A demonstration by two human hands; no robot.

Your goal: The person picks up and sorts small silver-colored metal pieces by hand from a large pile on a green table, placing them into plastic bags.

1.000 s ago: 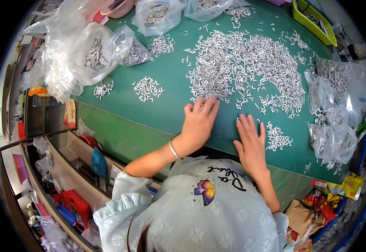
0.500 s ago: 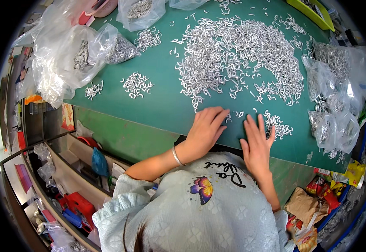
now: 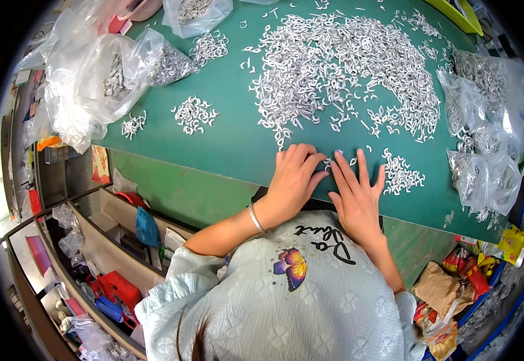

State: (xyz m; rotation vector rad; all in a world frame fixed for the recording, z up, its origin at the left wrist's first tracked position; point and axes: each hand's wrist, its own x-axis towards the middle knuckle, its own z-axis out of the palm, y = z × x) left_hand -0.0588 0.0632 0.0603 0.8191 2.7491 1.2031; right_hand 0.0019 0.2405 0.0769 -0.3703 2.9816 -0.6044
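Observation:
On the green tabletop (image 3: 238,132) a large heap of small silvery curved metal pieces (image 3: 298,78) is spread out. Just below its near edge, my left hand (image 3: 295,183) rests with bent fingers, the thumb apart from the forefinger. A few loose pieces (image 3: 327,163) lie at its fingertips. Close beside it on the right is my right hand (image 3: 358,201), its fingers stretched out and spread flat on the table. Its fingertips touch the surface by those loose pieces. To the right of this hand sits a small pile of similar pieces (image 3: 402,173).
Two more small piles (image 3: 195,114) lie left of the heap. Clear plastic bags of metal pieces (image 3: 168,66) stand at the far left, with other filled bags (image 3: 481,141) along the right edge. A yellow-green tray (image 3: 457,15) is at the far right. Below left are cluttered drawers (image 3: 102,253).
My right hand has moved left, away from the small pile and closer to my left hand. My left hand stays nearly in place, its thumb still apart. The view has shifted slightly.

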